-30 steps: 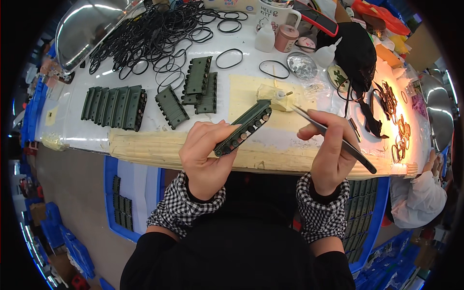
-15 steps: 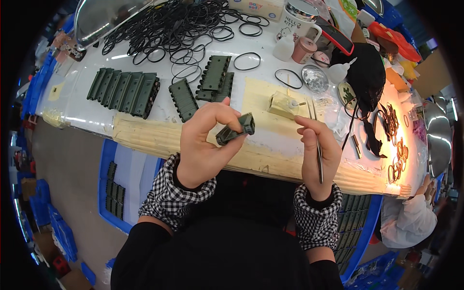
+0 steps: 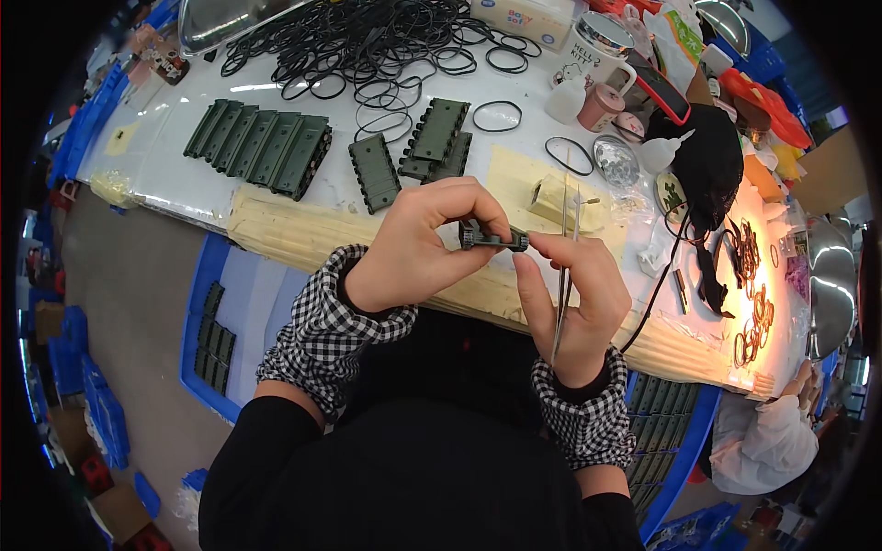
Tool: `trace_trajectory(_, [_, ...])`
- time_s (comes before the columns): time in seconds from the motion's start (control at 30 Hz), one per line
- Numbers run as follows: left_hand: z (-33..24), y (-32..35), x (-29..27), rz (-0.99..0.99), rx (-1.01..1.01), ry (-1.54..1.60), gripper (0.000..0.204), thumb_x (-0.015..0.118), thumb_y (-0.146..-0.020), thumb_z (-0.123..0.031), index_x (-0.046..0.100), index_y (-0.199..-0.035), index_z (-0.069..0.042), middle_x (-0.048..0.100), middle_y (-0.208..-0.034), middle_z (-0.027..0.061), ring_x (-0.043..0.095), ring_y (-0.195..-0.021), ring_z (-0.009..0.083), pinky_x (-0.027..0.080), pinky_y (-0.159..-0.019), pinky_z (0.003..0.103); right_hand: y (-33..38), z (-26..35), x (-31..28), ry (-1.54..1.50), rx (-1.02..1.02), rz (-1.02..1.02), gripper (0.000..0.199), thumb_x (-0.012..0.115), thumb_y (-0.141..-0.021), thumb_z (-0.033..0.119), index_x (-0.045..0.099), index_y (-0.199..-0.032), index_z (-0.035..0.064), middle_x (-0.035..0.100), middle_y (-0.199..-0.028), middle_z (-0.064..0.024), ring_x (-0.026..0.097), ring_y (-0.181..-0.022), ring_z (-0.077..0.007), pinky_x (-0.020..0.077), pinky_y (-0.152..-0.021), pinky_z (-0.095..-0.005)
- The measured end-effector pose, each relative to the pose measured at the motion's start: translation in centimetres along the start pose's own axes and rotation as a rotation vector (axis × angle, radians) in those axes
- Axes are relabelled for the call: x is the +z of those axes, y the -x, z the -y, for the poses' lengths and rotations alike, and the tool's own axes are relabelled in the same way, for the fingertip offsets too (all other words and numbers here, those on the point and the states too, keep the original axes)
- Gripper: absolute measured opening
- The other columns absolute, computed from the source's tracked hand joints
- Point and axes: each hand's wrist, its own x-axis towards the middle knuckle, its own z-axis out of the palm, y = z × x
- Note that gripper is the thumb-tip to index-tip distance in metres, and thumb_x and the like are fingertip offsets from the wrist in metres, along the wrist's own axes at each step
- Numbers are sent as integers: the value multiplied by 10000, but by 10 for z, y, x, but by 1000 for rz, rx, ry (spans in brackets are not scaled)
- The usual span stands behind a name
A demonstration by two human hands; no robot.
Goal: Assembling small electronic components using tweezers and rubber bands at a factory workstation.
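My left hand (image 3: 413,246) is closed around a dark green ridged plastic piece (image 3: 482,237), thumb and fingers pinching it over the table's front edge. My right hand (image 3: 583,298) grips a pair of metal tweezers (image 3: 563,303), their tips pointing away from me. Its thumb and index fingertip are at the right end of the piece. Beyond my hands, a small pale yellow block (image 3: 551,200) with a thin pin lies on yellow tape. Similar green pieces lie farther left: a side-by-side row (image 3: 262,151), a single one (image 3: 375,174) and a small stack (image 3: 437,133).
A heap of black rubber bands (image 3: 358,46) covers the back. A mug (image 3: 588,55), squeeze bottle (image 3: 565,101), phone (image 3: 660,92) and black cloth (image 3: 706,165) crowd the right. Blue trays (image 3: 195,340) with green pieces sit below the edge. Another person's sleeve (image 3: 763,441) shows at right.
My right hand has moved left and now meets the end of the green piece. My left hand has shifted right and turned the piece to lie sideways. The view has shifted slightly.
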Motion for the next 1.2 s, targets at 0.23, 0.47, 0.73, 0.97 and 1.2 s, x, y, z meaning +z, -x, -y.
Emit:
trace_trajectory(0.23, [-5,-1,2,47,-5,-67,201,687,-664,113,634,-813,-12,631,-823,60,617,-796,161,504,-932,353,1,5,-2,29,32,-20,198,779,-698,46,653,-850,31,608,-717,-100,574,-633,-259,455,-577,-319])
trace_trajectory(0.47, [-16,3,2,69,-268,207,168,701,-737,82,620,-862,5,623,-860,16,595,-822,96,504,-797,257,1,2,-8,-318,256,69,61,683,-833,23,662,-881,-11,641,-758,-79,579,-650,-149,454,-604,-257])
trace_trajectory(0.73, [-8,9,6,173,-553,876,212,665,-867,-63,552,-1039,-9,610,-926,20,588,-835,74,485,-750,232,-1,2,-16,-502,385,127,173,640,-889,48,631,-1049,-15,678,-837,-74,617,-745,-120,475,-712,-240])
trace_trajectory(0.97, [-4,19,25,90,-728,1156,212,497,-982,-265,468,-1042,-63,486,-837,24,460,-752,119,408,-662,269,2,1,-25,-401,417,89,322,652,-893,65,559,-1190,-19,705,-933,-107,653,-926,-160,489,-816,-260])
trace_trajectory(1.2, [15,25,34,232,-576,1693,232,431,-1010,-264,493,-1061,-46,579,-926,90,562,-832,187,482,-741,340,7,4,-27,-672,421,-8,174,648,-884,23,651,-1045,-42,676,-947,-114,651,-881,-163,500,-807,-259])
